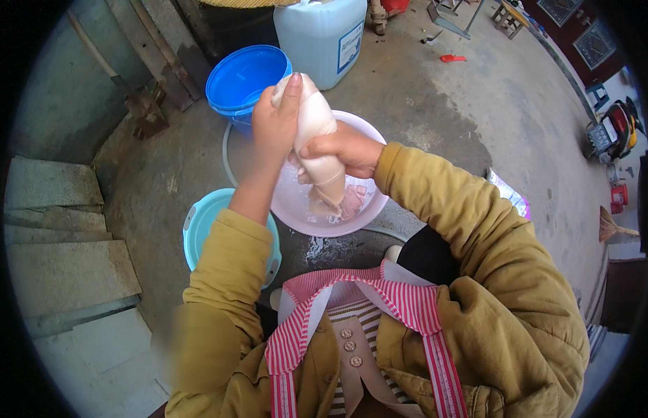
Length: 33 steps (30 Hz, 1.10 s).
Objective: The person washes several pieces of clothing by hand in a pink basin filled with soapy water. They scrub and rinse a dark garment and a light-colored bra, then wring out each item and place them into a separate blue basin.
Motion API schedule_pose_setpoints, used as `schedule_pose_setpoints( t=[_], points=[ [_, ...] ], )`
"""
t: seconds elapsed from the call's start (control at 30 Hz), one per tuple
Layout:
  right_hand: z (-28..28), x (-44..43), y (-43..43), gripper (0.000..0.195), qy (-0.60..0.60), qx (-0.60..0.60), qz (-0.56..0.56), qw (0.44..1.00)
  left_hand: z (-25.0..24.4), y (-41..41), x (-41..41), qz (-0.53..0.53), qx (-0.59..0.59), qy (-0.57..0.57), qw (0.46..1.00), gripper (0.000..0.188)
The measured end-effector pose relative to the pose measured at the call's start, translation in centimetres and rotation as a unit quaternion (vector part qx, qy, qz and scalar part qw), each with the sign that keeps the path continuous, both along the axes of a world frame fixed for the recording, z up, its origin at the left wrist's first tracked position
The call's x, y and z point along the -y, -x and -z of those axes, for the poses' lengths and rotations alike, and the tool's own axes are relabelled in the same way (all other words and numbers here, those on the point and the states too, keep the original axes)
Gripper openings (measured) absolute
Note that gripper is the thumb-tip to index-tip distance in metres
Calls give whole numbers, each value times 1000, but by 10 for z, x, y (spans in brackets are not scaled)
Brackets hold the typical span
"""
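Observation:
A pale cream cloth (317, 117), bunched into a long, bulging roll, slants over the pink plastic basin (295, 206). My left hand (278, 114) grips its upper end, with the thumb pointing up along the fabric. Lower down, my right hand (350, 149) is wrapped around the middle of the roll. Its loose tail hangs into the basin, beside a crumpled pink cloth (353, 201). Whether the two cloths are joined cannot be made out.
A blue bucket (248, 76) and a large translucent jug (318, 44) stand beyond the basin. By my left forearm is a turquoise tub (206, 219). A hose (226, 157) runs on the wet concrete floor. A shovel (146, 112) leans left, above stacked slabs (68, 277).

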State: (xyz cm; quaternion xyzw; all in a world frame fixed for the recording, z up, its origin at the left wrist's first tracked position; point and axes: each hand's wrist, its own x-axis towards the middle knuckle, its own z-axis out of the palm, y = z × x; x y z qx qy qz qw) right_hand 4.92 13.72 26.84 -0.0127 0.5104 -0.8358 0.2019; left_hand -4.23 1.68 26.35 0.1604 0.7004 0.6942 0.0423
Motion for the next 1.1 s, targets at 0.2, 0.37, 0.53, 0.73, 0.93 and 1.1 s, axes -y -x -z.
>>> schedule_pose_setpoints(
  t=[0.2,0.37,0.53,0.73,0.93,1.1],
  points=[
    [-6,-3,-1,46,47,18,-42,998,-6,11,27,246,40,-235,940,78],
    [-16,4,-10,48,19,19,-54,998,-20,3,27,368,58,-273,887,47],
    [-13,5,-9,50,-68,-22,-24,997,-16,-8,17,265,114,-282,915,10],
    [17,8,-5,42,-176,-16,21,984,16,-11,1,108,164,-228,954,9],
    [52,11,-6,45,-336,-21,64,939,58,-14,-7,16,186,-167,968,12],
    [77,14,-5,43,-458,-12,62,886,82,-13,-11,-34,210,-110,971,10]
  ],
)
